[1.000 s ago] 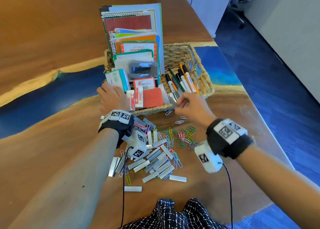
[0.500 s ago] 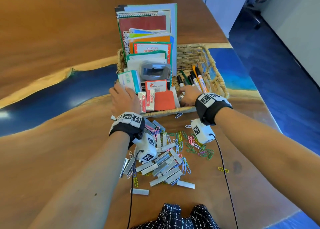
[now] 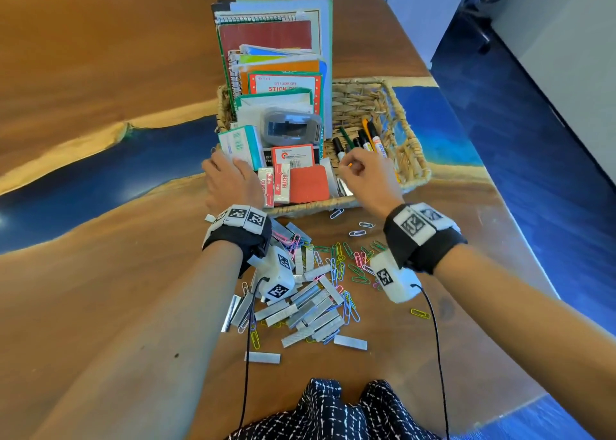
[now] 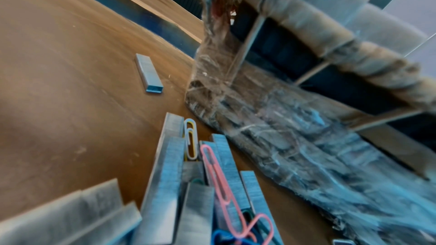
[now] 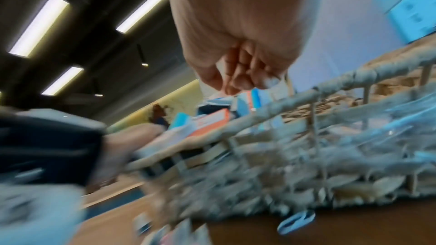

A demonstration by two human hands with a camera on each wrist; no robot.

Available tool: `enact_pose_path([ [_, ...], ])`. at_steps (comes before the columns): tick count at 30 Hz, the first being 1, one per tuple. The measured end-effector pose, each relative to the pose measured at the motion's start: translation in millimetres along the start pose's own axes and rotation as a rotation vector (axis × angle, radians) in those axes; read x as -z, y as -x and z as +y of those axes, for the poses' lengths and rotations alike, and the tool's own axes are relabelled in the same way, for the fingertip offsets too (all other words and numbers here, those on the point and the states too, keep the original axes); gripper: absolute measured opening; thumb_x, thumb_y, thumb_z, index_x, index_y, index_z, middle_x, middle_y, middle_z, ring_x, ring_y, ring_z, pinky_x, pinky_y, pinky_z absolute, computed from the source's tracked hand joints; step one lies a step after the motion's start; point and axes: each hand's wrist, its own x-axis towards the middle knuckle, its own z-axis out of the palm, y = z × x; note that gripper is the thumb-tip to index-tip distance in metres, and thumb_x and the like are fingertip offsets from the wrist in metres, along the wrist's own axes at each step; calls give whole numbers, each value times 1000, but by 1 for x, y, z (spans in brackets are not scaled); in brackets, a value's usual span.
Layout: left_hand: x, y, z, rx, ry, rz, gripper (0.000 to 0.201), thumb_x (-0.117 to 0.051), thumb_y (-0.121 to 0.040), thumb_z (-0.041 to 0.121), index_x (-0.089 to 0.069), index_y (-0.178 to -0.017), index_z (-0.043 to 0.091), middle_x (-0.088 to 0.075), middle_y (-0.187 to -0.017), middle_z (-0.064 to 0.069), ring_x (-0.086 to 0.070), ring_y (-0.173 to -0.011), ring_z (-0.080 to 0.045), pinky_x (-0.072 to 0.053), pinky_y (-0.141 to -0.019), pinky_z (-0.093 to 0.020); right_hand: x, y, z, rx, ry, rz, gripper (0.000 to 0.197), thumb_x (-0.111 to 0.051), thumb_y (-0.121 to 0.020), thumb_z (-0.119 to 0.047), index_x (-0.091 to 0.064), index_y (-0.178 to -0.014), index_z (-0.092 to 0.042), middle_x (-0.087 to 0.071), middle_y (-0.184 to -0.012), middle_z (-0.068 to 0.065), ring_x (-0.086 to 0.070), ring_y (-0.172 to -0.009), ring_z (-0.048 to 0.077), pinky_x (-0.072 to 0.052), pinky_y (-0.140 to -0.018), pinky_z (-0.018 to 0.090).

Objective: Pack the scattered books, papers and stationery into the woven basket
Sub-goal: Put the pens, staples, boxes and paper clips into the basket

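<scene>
Woven basket (image 3: 413, 169), on the wooden table (image 3: 100, 306): holds upright notebooks (image 3: 266, 36), boxes and markers (image 3: 370, 139); staple strips (image 3: 313, 309) and paper clips (image 3: 346, 259) lie scattered before its near wall. Left hand (image 3: 230, 181) rests against the basket's near-left corner, grip not discernible. Right hand (image 3: 368, 176) hovers over the near compartment, fingertips bunched, contents not visible; judged step is dropping small stationery, next gathering remaining strips and clips.

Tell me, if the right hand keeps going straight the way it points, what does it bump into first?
Probably the markers lying in the basket. The right hand hovers over the front rim with its curled fingers aimed at them, though depth is hard to judge.
</scene>
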Motion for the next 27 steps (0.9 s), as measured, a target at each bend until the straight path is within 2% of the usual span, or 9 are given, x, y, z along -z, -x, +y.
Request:
enact_pose_path([
  [3,0,1,0,-16,2,-4,34,-30,-99,22,-41,-125,4,-46,-122,-16,-52,-104,-30,-33,-66,-33,-10,47,-12,192,-41,-94,14,-58,-86,-8,-61,-72,-8,-55,-57,-1,-45,-50,-1,-37,-54,9],
  [4,1,1,0,-15,-2,-4,33,-30,-99,22,-41,-125,4,-45,-123,-16,-51,-104,-30,-32,-66,-33,-18,58,-11,244,-1,-199,13,-58,-86,-9,-63,-74,-6,-59,-61,2,-51,-54,7,-43,-56,16],
  [6,2,2,1,-7,-10,-10,34,-30,-99,22,-40,-126,5,-44,-124,-16,-51,-106,-30,-30,-66,-33,-36,70,-3,277,163,-479,11,-55,-87,-12,-65,-85,-6,-63,-75,4,-56,-67,19,-48,-66,28],
  [8,3,2,2,-4,-23,-19,34,-30,-99,22,-39,-127,6,-44,-126,-15,-50,-108,-30,-30,-66,-32,-49,76,6,262,340,-728,20,-52,-88,-13,-63,-104,-10,-62,-100,6,-57,-90,22,-48,-78,33],
  [11,2,2,1,-6,-21,-15,33,-30,-99,22,-40,-126,6,-45,-125,-15,-51,-108,-30,-31,-66,-32,-56,80,15,302,454,-829,28,-54,-87,-11,-58,-114,-11,-54,-114,9,-52,-107,25,-44,-80,35],
  [17,2,2,0,4,-11,-15,33,-30,-99,23,-40,-126,7,-44,-125,-14,-51,-107,-29,-31,-66,-32,-53,85,20,357,546,-790,27,-51,-91,-18,-54,-116,-9,-52,-120,8,-48,-112,24,-43,-81,35],
  [20,2,2,0,1,-11,-17,33,-30,-99,23,-40,-126,7,-44,-125,-14,-51,-107,-29,-33,-66,-32,-45,85,16,309,442,-693,22,-54,-88,-19,-55,-106,-7,-58,-108,7,-52,-98,22,-39,-75,31],
  [24,1,2,0,-8,4,-15,34,-30,-99,23,-39,-127,6,-44,-126,-15,-50,-109,-29,-34,-67,-33,-22,70,-7,141,-56,-409,4,-62,-83,-7,-59,-86,-10,-55,-73,-6,-48,-63,6,-45,-62,20],
  [27,1,2,-1,-9,22,-11,36,-30,-99,24,-39,-129,6,-44,-127,-15,-50,-109,-28,-35,-70,-33,2,34,-23,55,-244,-92,18,-64,-83,-5,-54,-78,-19,-53,-70,-13,-47,-56,-4,-43,-56,8],
])
